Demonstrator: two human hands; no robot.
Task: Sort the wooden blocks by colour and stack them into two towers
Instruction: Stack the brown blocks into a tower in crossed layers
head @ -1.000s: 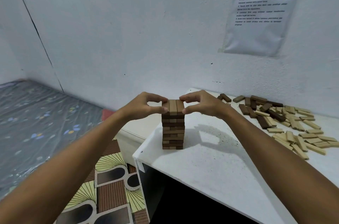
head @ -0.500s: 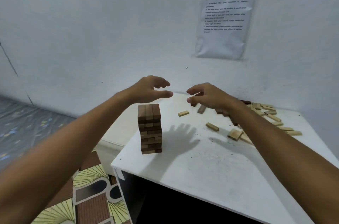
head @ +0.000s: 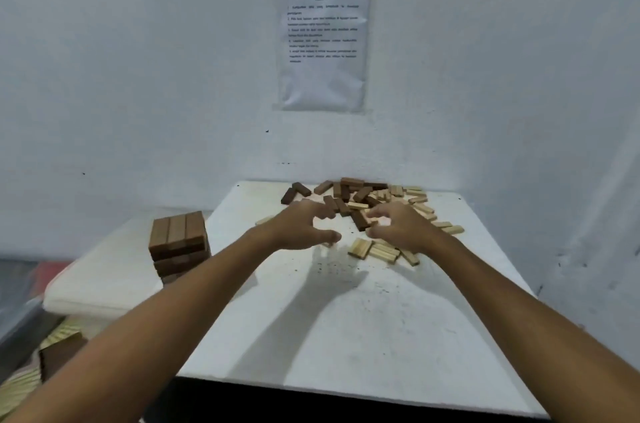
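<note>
**Both hands over the loose pile, nothing gripped yet**

Dark tower (head: 178, 242) stands at the table's (head: 346, 336) left edge, mid-left of frame, clear of the work area, so reaching shouldn't knock it. Unsorted blocks (head: 367, 201) lie scattered at centre, near the wall. Left hand (head: 301, 227) and right hand (head: 398, 223) hover over them, fingers loosely curled, apparently empty; likely picking dark pieces next. Light blocks (head: 381, 251) sit just beside the right hand.

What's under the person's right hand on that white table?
Pale wooden blocks lie side by side on the white table, showing below the right hand, with a dark brown block near its fingers. Whatever is directly beneath the palm is hidden.
</note>
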